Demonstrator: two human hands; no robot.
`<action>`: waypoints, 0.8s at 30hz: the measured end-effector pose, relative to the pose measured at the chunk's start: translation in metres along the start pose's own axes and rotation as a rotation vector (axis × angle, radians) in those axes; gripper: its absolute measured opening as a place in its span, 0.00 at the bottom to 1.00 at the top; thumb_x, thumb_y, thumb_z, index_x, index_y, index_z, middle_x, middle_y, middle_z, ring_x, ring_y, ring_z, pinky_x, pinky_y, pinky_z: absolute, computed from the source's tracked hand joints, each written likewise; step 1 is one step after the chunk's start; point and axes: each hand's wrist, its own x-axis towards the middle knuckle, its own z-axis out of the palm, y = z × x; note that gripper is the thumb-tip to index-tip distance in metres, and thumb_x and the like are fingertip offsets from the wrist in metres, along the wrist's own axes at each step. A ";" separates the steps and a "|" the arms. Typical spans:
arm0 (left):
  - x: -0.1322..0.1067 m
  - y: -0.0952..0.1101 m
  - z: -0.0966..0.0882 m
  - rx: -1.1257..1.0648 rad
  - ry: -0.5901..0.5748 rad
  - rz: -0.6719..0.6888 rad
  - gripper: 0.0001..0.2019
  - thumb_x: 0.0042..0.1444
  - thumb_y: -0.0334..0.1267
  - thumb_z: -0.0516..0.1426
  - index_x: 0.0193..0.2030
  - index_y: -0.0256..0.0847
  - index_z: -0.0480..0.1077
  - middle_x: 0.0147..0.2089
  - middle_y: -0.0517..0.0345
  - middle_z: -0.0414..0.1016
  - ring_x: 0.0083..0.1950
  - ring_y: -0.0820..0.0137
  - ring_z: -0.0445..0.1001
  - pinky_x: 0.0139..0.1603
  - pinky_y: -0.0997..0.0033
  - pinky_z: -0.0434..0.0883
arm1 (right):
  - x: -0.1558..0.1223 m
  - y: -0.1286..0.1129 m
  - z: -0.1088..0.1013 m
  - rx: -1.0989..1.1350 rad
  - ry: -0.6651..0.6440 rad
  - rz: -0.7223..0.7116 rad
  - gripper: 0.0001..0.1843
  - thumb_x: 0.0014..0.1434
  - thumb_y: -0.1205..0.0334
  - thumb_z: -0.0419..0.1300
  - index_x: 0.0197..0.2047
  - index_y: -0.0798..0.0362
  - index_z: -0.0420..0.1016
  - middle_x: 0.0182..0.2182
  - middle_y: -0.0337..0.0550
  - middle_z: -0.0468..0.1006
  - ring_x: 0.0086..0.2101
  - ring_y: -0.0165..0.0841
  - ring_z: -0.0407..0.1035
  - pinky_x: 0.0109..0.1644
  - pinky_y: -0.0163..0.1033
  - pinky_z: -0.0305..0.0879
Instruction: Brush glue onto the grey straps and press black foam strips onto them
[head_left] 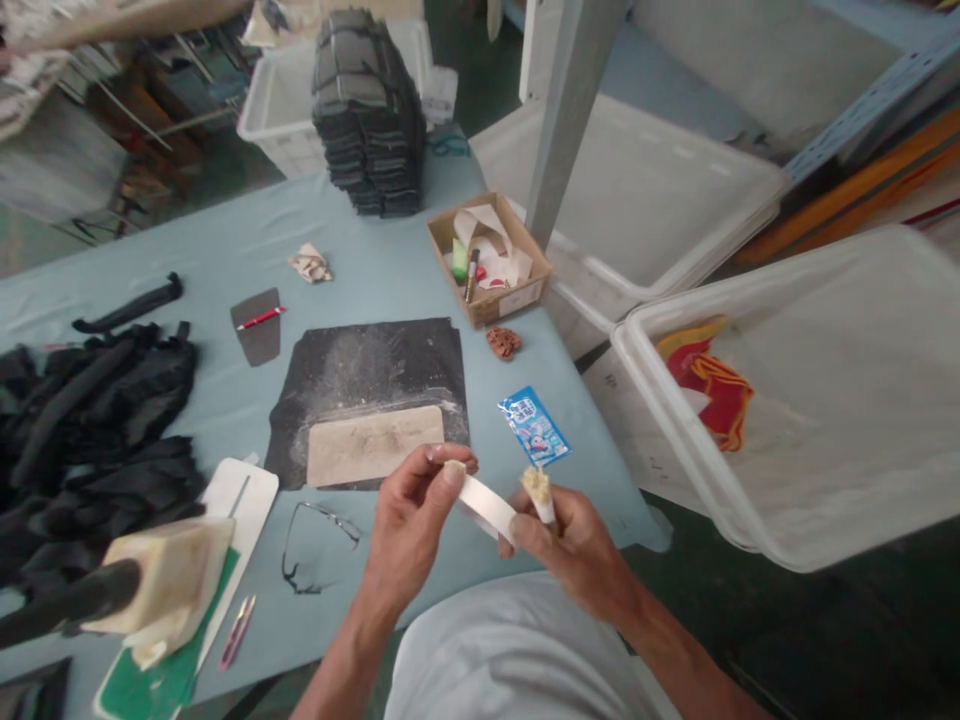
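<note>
Just above the table's front edge, a roll of white tape (487,507) spans the gap between my two hands. The thumb and fingers of my left hand (414,520) pinch its left end. My right hand (574,545) grips the other end. Tucked in that same hand is a brush-like tool (538,492), its frayed pale-yellow tip pointing up and white wrapping below it; the rest is hidden by the fingers. Beyond my hands, a beige board (375,447) lies on a dusty black sheet (367,365). A blue packet (534,425) lies beyond my right hand.
A cardboard box (487,312) holds a marker and scraps. Black cloth pieces (90,410) cover the left side, near eyeglasses (289,550), tweezers (237,634) and a cream container (172,580). A dark fabric stack (371,120) stands behind. White bins (825,400) stand right.
</note>
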 end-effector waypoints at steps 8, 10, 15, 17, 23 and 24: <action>0.010 0.008 0.021 0.237 0.238 0.129 0.09 0.64 0.40 0.58 0.33 0.43 0.72 0.34 0.61 0.75 0.36 0.71 0.73 0.40 0.72 0.72 | 0.011 -0.007 0.016 -0.163 0.156 0.084 0.19 0.60 0.44 0.61 0.29 0.52 0.73 0.25 0.42 0.80 0.26 0.33 0.71 0.32 0.35 0.63; 0.012 0.005 0.023 0.240 0.259 0.102 0.11 0.66 0.42 0.57 0.32 0.42 0.70 0.29 0.64 0.72 0.31 0.72 0.71 0.32 0.74 0.70 | 0.014 -0.005 0.019 -0.163 0.161 0.087 0.20 0.60 0.43 0.60 0.29 0.52 0.73 0.25 0.43 0.80 0.26 0.33 0.71 0.31 0.35 0.62; 0.011 -0.004 0.026 0.278 0.300 0.178 0.09 0.65 0.42 0.60 0.35 0.42 0.77 0.37 0.58 0.80 0.40 0.68 0.78 0.43 0.69 0.75 | 0.020 0.004 0.023 -0.132 0.244 0.089 0.25 0.61 0.37 0.58 0.30 0.52 0.73 0.26 0.44 0.80 0.26 0.33 0.71 0.32 0.35 0.64; 0.010 -0.007 0.024 0.322 0.276 0.311 0.08 0.66 0.40 0.58 0.41 0.42 0.79 0.44 0.55 0.83 0.47 0.66 0.80 0.49 0.66 0.76 | 0.024 0.007 0.023 -0.117 0.264 0.079 0.26 0.61 0.36 0.58 0.32 0.53 0.72 0.26 0.44 0.80 0.27 0.33 0.71 0.32 0.35 0.64; 0.017 -0.019 0.005 0.686 0.097 0.742 0.15 0.67 0.31 0.52 0.57 0.40 0.73 0.54 0.49 0.81 0.58 0.65 0.77 0.60 0.63 0.75 | 0.036 0.009 0.017 -0.041 0.149 0.052 0.27 0.63 0.35 0.58 0.33 0.53 0.70 0.25 0.40 0.75 0.26 0.31 0.67 0.33 0.35 0.63; 0.018 -0.022 0.003 0.707 0.083 0.777 0.15 0.67 0.31 0.53 0.57 0.39 0.73 0.55 0.48 0.81 0.59 0.65 0.77 0.61 0.63 0.74 | 0.037 0.009 0.017 -0.012 0.134 0.046 0.28 0.63 0.34 0.59 0.34 0.54 0.71 0.26 0.40 0.75 0.27 0.31 0.67 0.33 0.35 0.63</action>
